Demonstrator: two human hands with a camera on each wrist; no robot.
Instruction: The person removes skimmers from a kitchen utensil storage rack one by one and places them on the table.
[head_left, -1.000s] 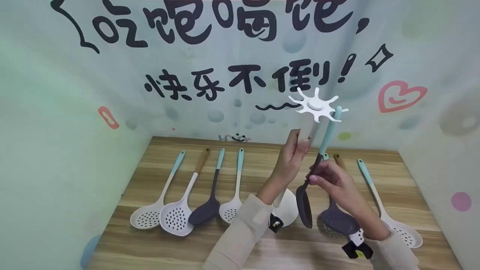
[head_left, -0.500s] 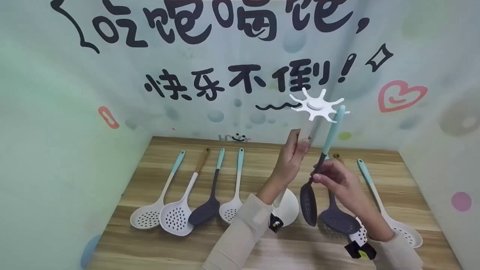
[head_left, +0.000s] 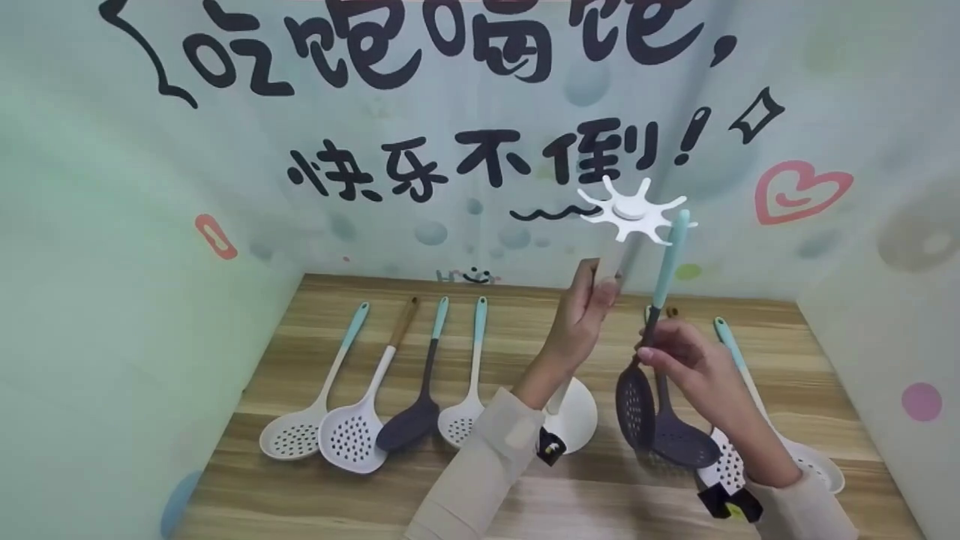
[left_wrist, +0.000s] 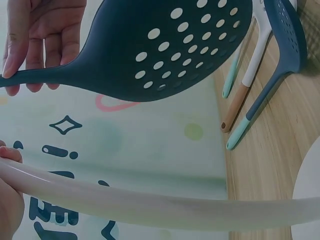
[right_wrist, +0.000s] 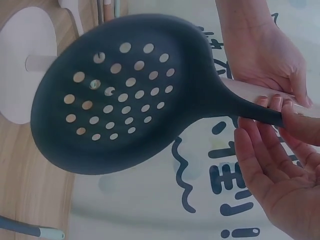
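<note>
My left hand [head_left: 579,322] grips the white upright pole of a utensil stand [head_left: 628,208], just below its top ring of hooks. The stand's round base [head_left: 582,420] rests on the table, partly behind the left forearm. With thumb and fingers my right hand [head_left: 694,367] pinches the dark neck of a skimmer [head_left: 636,409]. Its teal handle points up and its tip overlaps the hooks in the head view. In the right wrist view the skimmer's perforated bowl [right_wrist: 120,95] fills the middle, and the left hand [right_wrist: 267,55] shows behind its neck.
To the left on the wooden table [head_left: 300,337] lie several utensils, including a white skimmer [head_left: 352,435] and a dark turner-like one [head_left: 411,424]. Right of the stand lie a dark skimmer [head_left: 684,442] and white perforated ones [head_left: 817,461]. A printed backdrop [head_left: 420,247] stands behind.
The right hand has shifted a little to the right with the skimmer, whose bowl has turned to show its holes. The hook ring has rotated slightly; the left hand keeps its place.
</note>
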